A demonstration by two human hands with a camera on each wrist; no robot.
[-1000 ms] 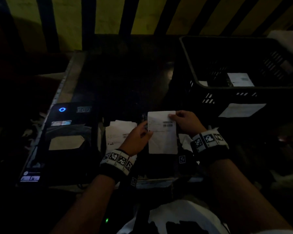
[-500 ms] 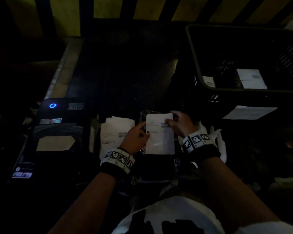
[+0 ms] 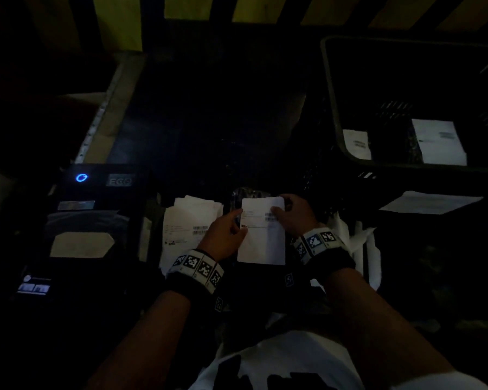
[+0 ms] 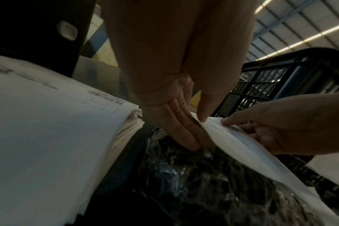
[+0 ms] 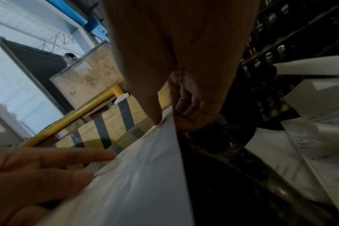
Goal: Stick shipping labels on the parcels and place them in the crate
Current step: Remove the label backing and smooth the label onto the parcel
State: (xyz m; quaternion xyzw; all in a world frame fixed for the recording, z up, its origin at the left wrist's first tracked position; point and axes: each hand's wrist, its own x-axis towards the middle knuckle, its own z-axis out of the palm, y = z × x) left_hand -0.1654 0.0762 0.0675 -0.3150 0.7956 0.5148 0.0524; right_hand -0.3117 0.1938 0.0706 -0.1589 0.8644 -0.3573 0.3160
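A white shipping label (image 3: pixel 261 235) hangs between both hands over a dark, shiny plastic-wrapped parcel (image 4: pixel 213 180). My left hand (image 3: pixel 231 225) pinches the label's left edge (image 4: pixel 205 122), thumb on top and fingers beneath. At the top right corner my right hand (image 3: pixel 286 213) pinches the same label (image 5: pixel 145 175) between thumb and fingers. The label's lower part lies close over the parcel; whether it sticks I cannot tell. The black crate (image 3: pixel 333 108) stands at the upper right and holds labelled parcels (image 3: pixel 437 142).
A stack of printed labels (image 3: pixel 190 229) lies just left of my hands. A black label printer (image 3: pixel 88 220) with a blue light sits at far left. White backing paper (image 3: pixel 361 249) is heaped on the right. A yellow-and-black striped barrier (image 5: pixel 99 122) runs behind.
Both hands with the label have come down and slightly nearer, closer to the parcel. The head view has tilted down, so the crate now sits higher and further right.
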